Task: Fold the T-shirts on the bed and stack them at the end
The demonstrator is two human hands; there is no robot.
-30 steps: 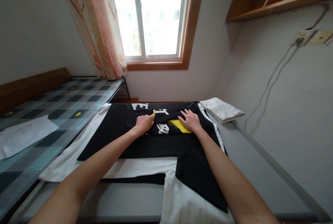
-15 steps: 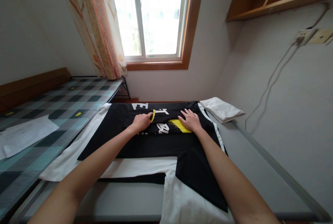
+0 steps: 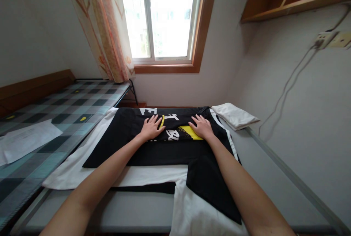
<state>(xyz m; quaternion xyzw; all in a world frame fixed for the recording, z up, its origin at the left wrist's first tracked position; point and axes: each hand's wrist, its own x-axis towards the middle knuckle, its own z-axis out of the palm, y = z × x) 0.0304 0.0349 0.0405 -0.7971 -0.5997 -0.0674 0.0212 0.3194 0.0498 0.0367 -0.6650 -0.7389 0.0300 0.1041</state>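
A black and white shirt (image 3: 164,152) with white letters and yellow patches lies spread over a grey table (image 3: 137,208). Its white sleeve hangs toward the table's front edge. My left hand (image 3: 150,128) rests on the printed part with its fingers spread, beside a thin yellow strip. On the right of the print, my right hand (image 3: 202,126) lies with fingers apart, touching the black cloth next to the yellow patch. Neither hand grips anything. A folded white cloth (image 3: 234,115) sits at the table's back right corner, just beyond the shirt.
To the left is a bed with a checkered cover (image 3: 90,99) and white papers (image 3: 30,139) on it. A window (image 3: 170,16) and a flowered curtain (image 3: 101,27) are behind. A cable (image 3: 287,82) hangs along the right wall under a wooden shelf (image 3: 296,6).
My left hand has opened from a closed shape, and its fingers now spread over the cloth. My right hand stays in place on the shirt.
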